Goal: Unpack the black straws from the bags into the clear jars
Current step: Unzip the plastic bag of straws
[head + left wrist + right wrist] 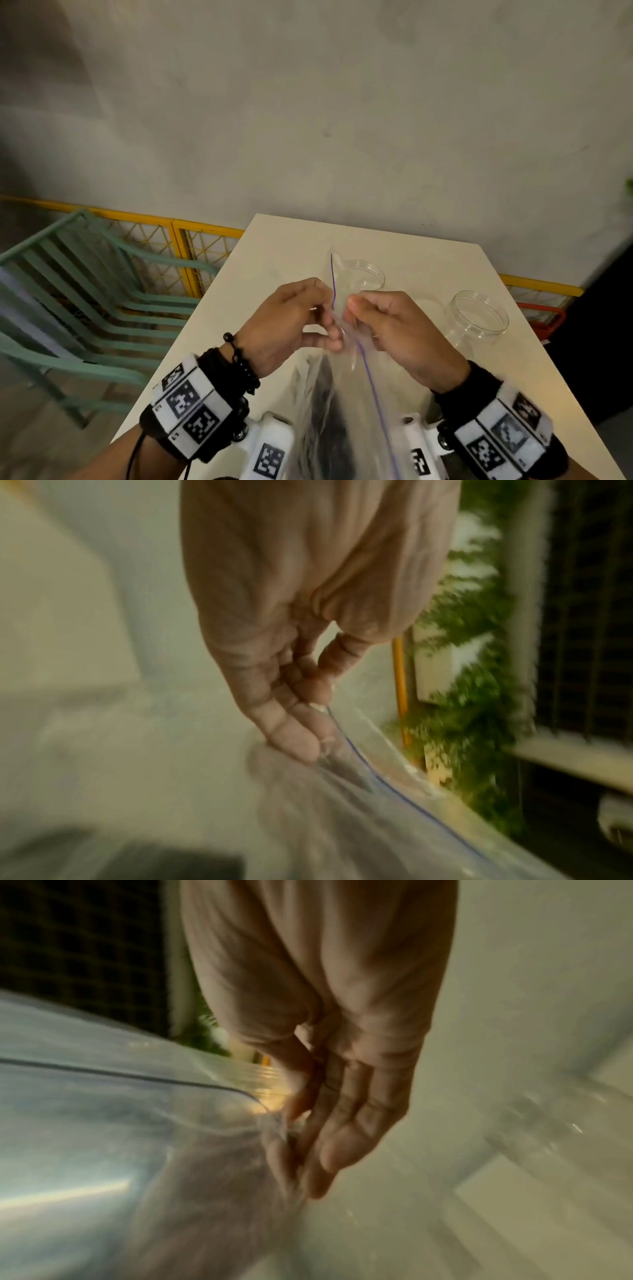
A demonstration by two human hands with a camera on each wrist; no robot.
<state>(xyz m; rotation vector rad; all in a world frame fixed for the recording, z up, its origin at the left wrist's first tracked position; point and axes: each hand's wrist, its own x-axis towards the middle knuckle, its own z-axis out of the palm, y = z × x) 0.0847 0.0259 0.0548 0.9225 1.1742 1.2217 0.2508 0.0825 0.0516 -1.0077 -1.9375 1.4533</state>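
Both hands raised over the bench point(281, 246), knuckles up, fingertips facing each other at the bag's zip edge. Left hand point(287, 322) pinches the left side of the bag point(346, 411) mouth, fingers curled on the plastic; the left wrist view shows its fingers point(291, 734) against the blue zip line. Right hand point(394, 332) pinches the opposite side, thumb on top. Bag hangs between the wrists, held above the bench, with a dark blurred mass of straws point(322, 390) inside. Two clear jars stand open on the bench: one point(363, 277) just behind the hands, another point(479, 315) right of the right hand.
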